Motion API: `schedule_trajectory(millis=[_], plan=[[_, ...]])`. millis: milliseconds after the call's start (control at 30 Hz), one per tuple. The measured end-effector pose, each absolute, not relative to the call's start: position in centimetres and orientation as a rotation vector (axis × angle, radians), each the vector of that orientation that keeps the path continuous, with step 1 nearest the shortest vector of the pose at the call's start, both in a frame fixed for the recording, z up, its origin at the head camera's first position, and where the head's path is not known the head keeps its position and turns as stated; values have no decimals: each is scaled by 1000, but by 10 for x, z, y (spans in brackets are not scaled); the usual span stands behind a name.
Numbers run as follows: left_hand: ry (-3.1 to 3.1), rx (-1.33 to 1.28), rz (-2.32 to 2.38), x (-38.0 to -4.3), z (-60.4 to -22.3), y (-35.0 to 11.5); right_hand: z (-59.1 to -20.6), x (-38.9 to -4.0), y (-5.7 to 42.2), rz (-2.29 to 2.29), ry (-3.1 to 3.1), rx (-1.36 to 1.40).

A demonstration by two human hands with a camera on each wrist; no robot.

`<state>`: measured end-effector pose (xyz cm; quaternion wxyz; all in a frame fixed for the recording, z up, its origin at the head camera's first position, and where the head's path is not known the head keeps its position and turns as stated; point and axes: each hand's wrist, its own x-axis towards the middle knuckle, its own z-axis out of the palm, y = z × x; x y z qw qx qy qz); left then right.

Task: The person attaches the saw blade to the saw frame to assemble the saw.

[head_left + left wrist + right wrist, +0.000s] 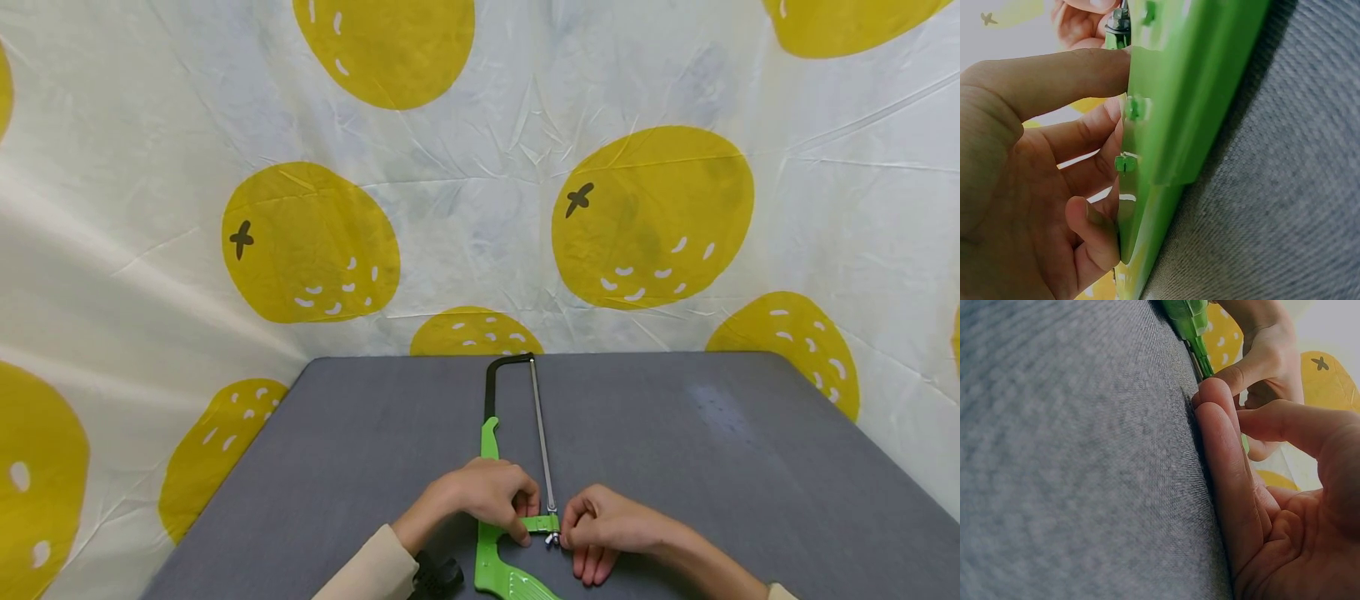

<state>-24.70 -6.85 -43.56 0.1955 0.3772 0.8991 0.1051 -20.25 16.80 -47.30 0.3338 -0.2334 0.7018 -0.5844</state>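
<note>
Hacksaw [489, 446], green-black, on grey table [375, 433] | our left hand [495, 490] gripping it | our right hand [611, 523], curled beside wing nut [552, 540]; whether pinching, we cannot tell

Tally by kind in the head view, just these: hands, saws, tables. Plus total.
Left hand and right hand: 2
Hacksaw: 1
Grey table: 1
Total: 4
</note>
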Motion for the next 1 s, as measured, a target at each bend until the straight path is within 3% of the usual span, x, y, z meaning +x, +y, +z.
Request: schedule_trajectory(millis=[1000], plan=[[2521, 1052, 301, -247, -436, -68, -474, -202, 168, -1528, 1820, -619]])
